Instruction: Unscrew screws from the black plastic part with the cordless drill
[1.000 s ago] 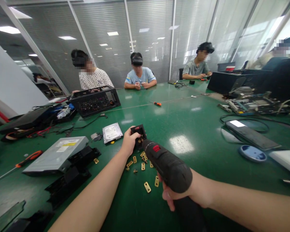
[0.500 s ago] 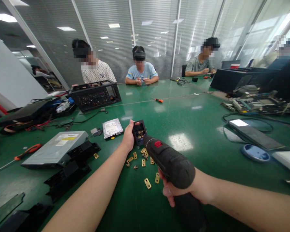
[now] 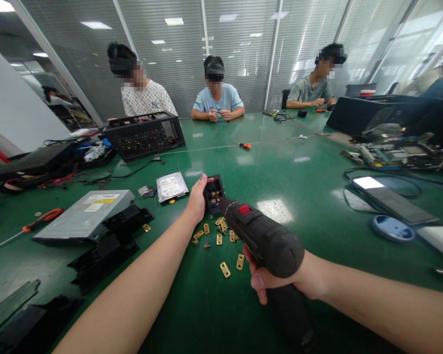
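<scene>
My left hand [image 3: 196, 200] is closed round a small black box-shaped part [image 3: 213, 192] with brass pieces inside, held tilted on the green table [image 3: 280, 167]. My right hand [image 3: 269, 282] grips the handle of a black electric screwdriver [image 3: 262, 236] with a red switch. Its nose points into the open face of the part. Several brass plates and screws [image 3: 221, 241] lie scattered on the table just under the tool.
Left of my arm lie a grey optical drive [image 3: 83, 216], black plastic panels [image 3: 103, 253], an orange-handled screwdriver [image 3: 40, 219] and a hard drive [image 3: 171, 186]. A black computer case [image 3: 145, 135] stands further back. At right are a phone [image 3: 389, 196], cables and a blue disc [image 3: 391, 228]. Three people sit across the table.
My left hand has tipped the black part up a little and the screwdriver nose has stayed at its opening. The view has drifted slightly, so everything sits a bit higher in the picture.
</scene>
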The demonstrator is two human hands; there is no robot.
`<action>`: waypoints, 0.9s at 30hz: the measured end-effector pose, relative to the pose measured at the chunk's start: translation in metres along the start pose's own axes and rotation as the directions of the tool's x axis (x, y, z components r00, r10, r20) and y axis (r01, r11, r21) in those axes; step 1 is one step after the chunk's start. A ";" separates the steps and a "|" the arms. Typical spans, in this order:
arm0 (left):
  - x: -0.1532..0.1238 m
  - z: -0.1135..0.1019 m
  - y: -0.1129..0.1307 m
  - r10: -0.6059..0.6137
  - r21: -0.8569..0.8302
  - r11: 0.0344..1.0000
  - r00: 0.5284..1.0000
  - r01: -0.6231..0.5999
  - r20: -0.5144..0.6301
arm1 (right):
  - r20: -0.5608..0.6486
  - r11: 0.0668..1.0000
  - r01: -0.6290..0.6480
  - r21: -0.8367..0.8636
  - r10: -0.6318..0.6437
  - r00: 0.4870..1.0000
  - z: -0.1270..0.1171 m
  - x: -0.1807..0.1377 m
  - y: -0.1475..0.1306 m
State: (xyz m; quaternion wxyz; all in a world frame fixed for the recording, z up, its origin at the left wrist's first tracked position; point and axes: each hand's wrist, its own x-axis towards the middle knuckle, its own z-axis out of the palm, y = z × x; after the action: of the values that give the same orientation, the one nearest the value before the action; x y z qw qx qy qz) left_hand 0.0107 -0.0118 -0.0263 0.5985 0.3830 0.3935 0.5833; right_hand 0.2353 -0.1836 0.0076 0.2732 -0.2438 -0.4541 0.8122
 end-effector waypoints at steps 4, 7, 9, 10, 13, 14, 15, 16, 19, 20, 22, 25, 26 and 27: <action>0.000 -0.001 -0.002 0.031 0.017 0.999 0.999 -0.031 0.023 | 0.010 1.000 -0.011 0.005 0.011 1.000 -0.002 0.000 0.001; 0.002 -0.002 -0.004 0.047 0.025 0.999 0.999 -0.047 0.023 | -0.007 1.000 -0.023 -0.006 0.022 1.000 0.001 -0.001 -0.002; 0.003 -0.002 -0.005 0.053 0.023 0.998 0.998 -0.053 0.016 | -0.005 0.999 -0.017 -0.027 0.017 1.000 0.000 -0.001 -0.002; 0.003 -0.003 -0.005 0.053 0.022 0.998 0.999 -0.053 0.013 | 0.001 0.999 -0.012 -0.042 0.012 1.000 -0.001 -0.001 -0.001; 0.003 -0.002 -0.005 0.045 0.019 0.999 0.999 -0.045 0.007 | 0.034 0.996 0.005 -0.093 -0.002 0.999 -0.007 -0.001 0.004; 0.003 -0.002 -0.005 0.042 0.019 0.999 0.999 -0.042 0.006 | 0.047 0.994 0.011 -0.107 -0.006 0.999 -0.009 0.000 0.005; 0.002 -0.001 -0.005 0.038 0.017 0.999 0.999 -0.038 0.005 | 0.061 0.993 0.019 -0.114 -0.012 0.998 -0.010 0.000 0.006; 0.002 -0.001 -0.004 0.032 0.014 0.999 0.999 -0.032 0.006 | 0.071 0.993 0.026 -0.116 -0.018 0.997 -0.012 0.000 0.007; -0.001 0.002 -0.001 0.010 -0.005 1.000 1.000 -0.010 0.010 | 0.095 0.993 0.031 -0.114 -0.020 0.995 -0.013 0.002 0.008; -0.001 0.003 0.000 0.006 -0.013 1.000 1.000 -0.006 0.010 | 0.098 0.992 0.027 -0.120 -0.015 0.995 -0.013 0.003 0.008; -0.003 0.005 0.002 0.000 -0.027 1.000 1.000 0.000 0.009 | 0.105 0.991 0.023 -0.131 -0.009 0.994 -0.011 0.004 0.006; -0.004 0.006 0.003 -0.007 -0.037 0.999 1.000 0.007 0.008 | 0.100 0.990 0.026 -0.141 -0.012 0.995 -0.007 0.004 0.000; -0.003 0.006 0.003 -0.008 -0.036 0.999 1.000 0.008 0.007 | 0.089 0.990 0.024 -0.140 -0.011 0.996 -0.005 0.003 -0.002; -0.003 0.006 0.002 -0.010 -0.035 0.999 1.000 0.010 0.006 | 0.072 0.990 0.013 -0.137 -0.003 0.997 -0.003 0.002 -0.005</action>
State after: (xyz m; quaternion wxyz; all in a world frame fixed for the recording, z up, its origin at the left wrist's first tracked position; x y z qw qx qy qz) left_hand 0.0149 -0.0148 -0.0217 0.6090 0.3723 0.3833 0.5861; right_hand 0.2365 -0.1783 0.0105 0.2426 -0.2312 -0.5195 0.7860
